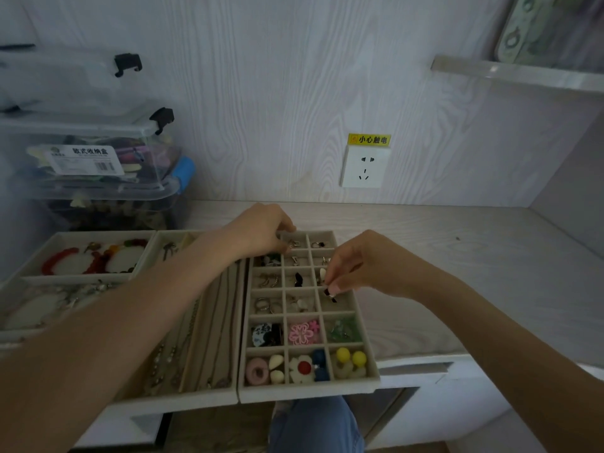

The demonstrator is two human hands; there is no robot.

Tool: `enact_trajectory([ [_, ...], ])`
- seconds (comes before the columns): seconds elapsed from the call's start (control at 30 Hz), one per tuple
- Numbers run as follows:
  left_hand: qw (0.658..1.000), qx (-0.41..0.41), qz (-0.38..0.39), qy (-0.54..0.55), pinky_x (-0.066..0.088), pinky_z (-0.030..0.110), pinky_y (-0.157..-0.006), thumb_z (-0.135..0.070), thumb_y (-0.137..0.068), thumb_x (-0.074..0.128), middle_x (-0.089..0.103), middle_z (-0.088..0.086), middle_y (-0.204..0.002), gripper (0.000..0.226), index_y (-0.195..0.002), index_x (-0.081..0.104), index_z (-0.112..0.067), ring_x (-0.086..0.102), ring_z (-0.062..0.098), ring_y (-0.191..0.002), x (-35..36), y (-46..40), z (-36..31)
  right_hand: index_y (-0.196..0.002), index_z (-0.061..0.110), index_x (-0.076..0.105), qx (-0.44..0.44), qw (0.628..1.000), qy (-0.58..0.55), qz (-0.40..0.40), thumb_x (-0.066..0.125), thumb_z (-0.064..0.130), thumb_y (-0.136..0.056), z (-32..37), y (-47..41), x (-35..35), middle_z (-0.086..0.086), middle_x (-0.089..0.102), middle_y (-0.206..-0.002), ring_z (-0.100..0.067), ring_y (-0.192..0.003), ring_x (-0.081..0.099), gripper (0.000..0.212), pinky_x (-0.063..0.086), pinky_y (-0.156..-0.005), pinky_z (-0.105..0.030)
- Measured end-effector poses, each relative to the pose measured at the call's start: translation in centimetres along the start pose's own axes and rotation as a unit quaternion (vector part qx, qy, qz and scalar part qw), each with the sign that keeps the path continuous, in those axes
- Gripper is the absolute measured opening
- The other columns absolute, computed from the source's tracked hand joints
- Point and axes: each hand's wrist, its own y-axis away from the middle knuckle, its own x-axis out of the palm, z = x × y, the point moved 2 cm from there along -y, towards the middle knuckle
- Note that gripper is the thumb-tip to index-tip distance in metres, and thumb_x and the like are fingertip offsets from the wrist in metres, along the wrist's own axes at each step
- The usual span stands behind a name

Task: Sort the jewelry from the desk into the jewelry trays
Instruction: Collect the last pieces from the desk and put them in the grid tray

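Note:
A grey grid tray (371, 371) of small compartments lies on the desk in front of me, filled with rings, earrings and coloured pieces. My right hand (359, 266) pinches a small black earring (330, 295) over a compartment in the tray's right column. My left hand (261, 232) reaches to the tray's far row, its curled fingers pinching a small silver earring (293, 244). To the left lies a necklace tray (183, 398) with long slots. Further left sits a bracelet tray (32, 256) holding red bead bracelets (65, 261).
Stacked clear plastic storage boxes (98, 165) stand at the back left against the wall. A white wall socket (362, 168) with a yellow warning label sits behind the desk. Bare desk surface (457, 273) stretches to the right. My knee in jeans (313, 426) shows below the desk edge.

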Motion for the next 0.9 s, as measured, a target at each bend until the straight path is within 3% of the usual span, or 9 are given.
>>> enact_trajectory([
  [0.17, 1.0, -0.006, -0.002, 0.007, 0.038, 0.025, -0.095, -0.025, -0.084, 0.069, 0.055, 0.006, -0.133, 0.054, -0.133, 0.051, -0.014, 0.053, 0.018, -0.119, 0.0, 0.3, -0.2, -0.077, 0.015, 0.073, 0.012, 0.997, 0.081, 0.0, 0.077, 0.009, -0.072, 0.3, 0.4, 0.9, 0.004, 0.071, -0.074, -0.001, -0.069, 0.065, 0.009, 0.049, -0.068, -0.008],
  [0.3, 1.0, -0.008, -0.004, 0.006, 0.037, 0.024, -0.096, -0.023, -0.084, 0.069, 0.054, 0.006, -0.135, 0.053, -0.133, 0.051, -0.014, 0.052, 0.018, -0.121, 0.1, 0.4, -0.3, -0.078, 0.014, 0.074, 0.015, 0.992, 0.122, -0.002, 0.077, 0.008, -0.073, 0.5, 0.8, 1.2, 0.001, 0.071, -0.078, -0.009, -0.078, 0.067, 0.008, 0.054, -0.079, -0.022],
  [0.5, 1.0, -0.017, -0.006, 0.004, 0.037, 0.026, -0.099, -0.022, -0.084, 0.068, 0.052, 0.007, -0.136, 0.053, -0.134, 0.051, -0.014, 0.051, 0.019, -0.122, 0.1, 0.5, -0.5, -0.074, 0.02, 0.073, 0.019, 0.986, 0.165, -0.017, 0.078, 0.015, -0.074, 0.6, 1.0, 1.7, 0.01, 0.064, -0.068, -0.008, -0.075, 0.065, 0.007, 0.055, -0.081, -0.033],
  [0.67, 1.0, -0.022, -0.01, 0.009, 0.037, 0.027, -0.1, -0.02, -0.085, 0.068, 0.051, 0.007, -0.137, 0.052, -0.134, 0.051, -0.013, 0.05, 0.02, -0.123, 0.3, 0.5, -0.6, -0.077, 0.022, 0.072, 0.01, 0.982, 0.184, -0.032, 0.077, 0.019, -0.074, 0.6, 1.1, 1.7, 0.016, 0.06, -0.065, -0.001, -0.067, 0.059, 0.007, 0.054, -0.077, -0.031],
  [0.9, 1.0, -0.022, -0.015, 0.009, 0.037, 0.027, -0.1, -0.018, -0.087, 0.066, 0.053, 0.008, -0.135, 0.05, -0.134, 0.05, -0.012, 0.051, 0.021, -0.122, 0.4, 0.6, -0.6, -0.082, 0.024, 0.07, -0.001, 0.974, 0.219, -0.059, 0.074, 0.025, -0.078, 0.6, 1.2, 1.6, 0.01, 0.066, -0.081, -0.007, -0.079, 0.061, 0.005, 0.051, -0.075, -0.028],
])
